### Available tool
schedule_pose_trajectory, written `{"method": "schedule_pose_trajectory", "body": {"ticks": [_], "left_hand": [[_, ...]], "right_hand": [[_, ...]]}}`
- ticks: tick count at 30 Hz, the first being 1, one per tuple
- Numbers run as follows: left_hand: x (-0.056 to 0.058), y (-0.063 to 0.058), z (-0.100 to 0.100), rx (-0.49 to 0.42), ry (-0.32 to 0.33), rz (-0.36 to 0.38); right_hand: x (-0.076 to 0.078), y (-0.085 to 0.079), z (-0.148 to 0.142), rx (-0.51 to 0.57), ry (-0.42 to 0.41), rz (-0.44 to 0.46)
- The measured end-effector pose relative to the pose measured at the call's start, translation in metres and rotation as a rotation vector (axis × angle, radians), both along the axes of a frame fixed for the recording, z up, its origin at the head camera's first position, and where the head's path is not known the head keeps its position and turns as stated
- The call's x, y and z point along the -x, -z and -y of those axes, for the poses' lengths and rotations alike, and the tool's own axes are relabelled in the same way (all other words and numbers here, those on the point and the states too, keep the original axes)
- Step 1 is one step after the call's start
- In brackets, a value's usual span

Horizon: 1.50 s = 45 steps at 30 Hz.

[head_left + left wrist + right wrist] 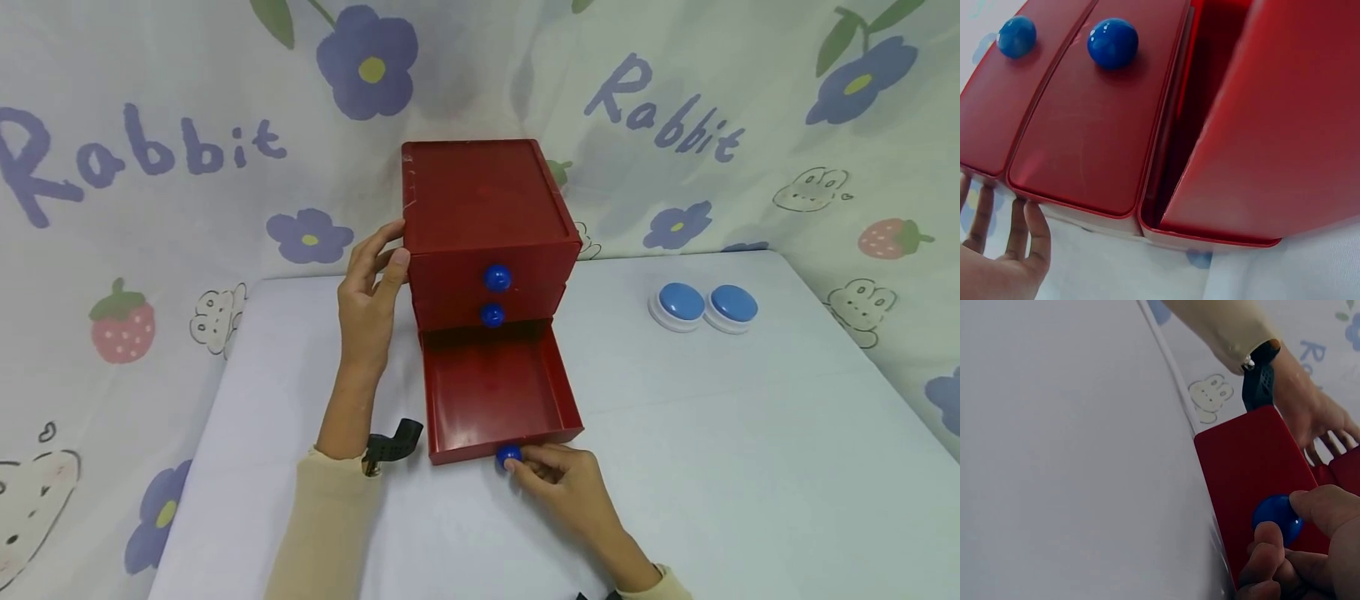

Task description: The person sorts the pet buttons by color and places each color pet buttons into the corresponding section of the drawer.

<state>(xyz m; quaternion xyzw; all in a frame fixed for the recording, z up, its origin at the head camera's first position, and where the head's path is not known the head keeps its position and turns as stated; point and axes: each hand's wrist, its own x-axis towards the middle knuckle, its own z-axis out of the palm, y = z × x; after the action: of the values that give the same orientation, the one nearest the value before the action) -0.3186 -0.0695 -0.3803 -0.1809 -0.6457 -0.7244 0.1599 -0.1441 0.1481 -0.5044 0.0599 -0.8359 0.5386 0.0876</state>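
Note:
A red drawer cabinet stands at the back middle of the table. Its upper two drawers are closed, each with a round blue knob. The bottom drawer is pulled far out, its bare red floor showing. My right hand pinches that drawer's blue knob between thumb and fingers. Against the cabinet's left side rests my left hand, fingers extended and fingertips at the upper edge. In the left wrist view those fingers touch the side beside the closed drawers.
Two blue-topped white push buttons sit side by side at the table's back right. A patterned cloth with flowers and lettering hangs close behind the cabinet. The white table extends on both sides of the drawer.

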Motion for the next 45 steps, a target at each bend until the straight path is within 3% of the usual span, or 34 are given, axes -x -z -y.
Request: {"method": "schedule_pose_trajectory", "body": {"ticks": [3,6,11,14,16,23,28,33,45], "left_hand": [[0.000,0.000,0.000,-0.007,-0.001,-0.003],[0.000,0.000,0.000,-0.013,0.006,-0.001],[-0.001,0.000,-0.001,-0.010,-0.006,0.003],[-0.001,0.000,-0.001,-0.013,-0.007,0.001],[0.000,0.000,-0.002,-0.019,0.001,-0.002],[0.001,0.001,-0.002,-0.017,0.012,-0.001],[0.000,0.002,0.000,-0.014,0.006,0.011],[-0.001,0.002,0.001,-0.023,0.004,0.006],[0.000,0.000,-0.001,-0.028,0.011,0.002]], "right_hand": [[-0.001,0.000,-0.003,-0.017,-0.033,0.024],[0.001,-0.006,-0.017,-0.056,-0.133,0.127],[0.009,-0.022,-0.070,-0.131,-0.392,0.353],[0.015,-0.021,-0.105,-0.153,-0.406,0.375],[0.020,-0.018,-0.125,-0.167,-0.318,0.350],[0.050,-0.002,-0.168,-0.212,0.232,0.161],[0.075,0.003,-0.189,-0.295,0.524,-0.007],[0.095,0.003,-0.206,-0.363,0.621,-0.031],[0.121,0.003,-0.225,-0.431,0.678,0.127]]}}
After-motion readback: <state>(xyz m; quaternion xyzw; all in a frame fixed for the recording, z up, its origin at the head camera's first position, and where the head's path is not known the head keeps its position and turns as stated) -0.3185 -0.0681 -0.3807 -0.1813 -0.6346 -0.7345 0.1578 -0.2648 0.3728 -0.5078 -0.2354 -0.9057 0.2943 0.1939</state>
